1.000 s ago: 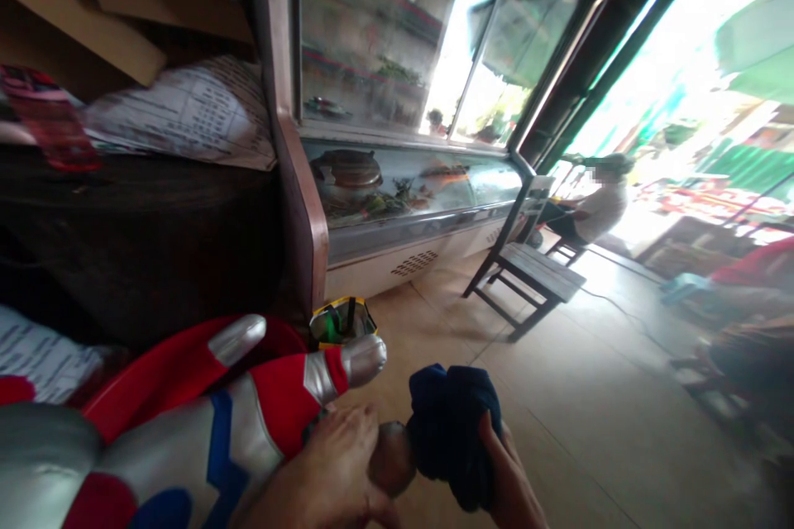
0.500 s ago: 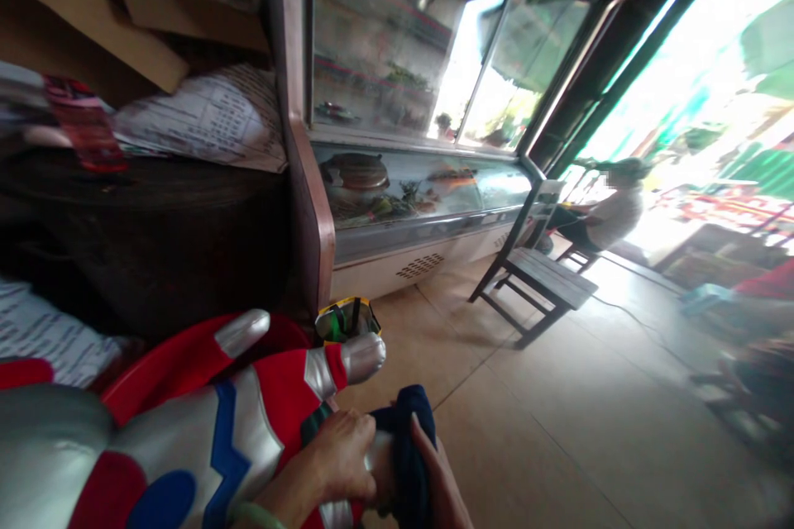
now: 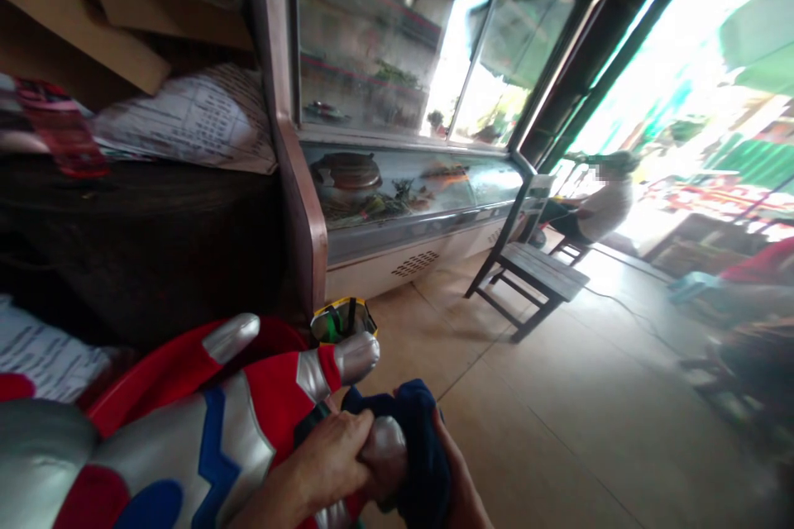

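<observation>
A large stuffed figure in silver, red and blue (image 3: 179,438) lies across the lower left. My left hand (image 3: 338,455) is closed round a silver-tipped limb (image 3: 385,448) at its lower right end. Bunched dark blue cloth (image 3: 423,450) surrounds the right side of that limb's tip, and my right hand (image 3: 457,471) grips the cloth from its right side. The right hand's fingers are partly hidden behind the cloth. Another silver-tipped limb (image 3: 358,359) points up and right above my left hand.
A red basin (image 3: 155,368) and a yellow-edged bag (image 3: 344,321) lie beyond the figure. A glass display cabinet (image 3: 372,264) stands ahead, a wooden chair (image 3: 539,269) to its right. A person (image 3: 608,207) sits farther back; a red bottle (image 3: 62,132) is at left.
The blue cloth has shifted right, off more of the limb's silver tip, which now shows more fully. My right hand has moved slightly right with it. The view has turned slightly.
</observation>
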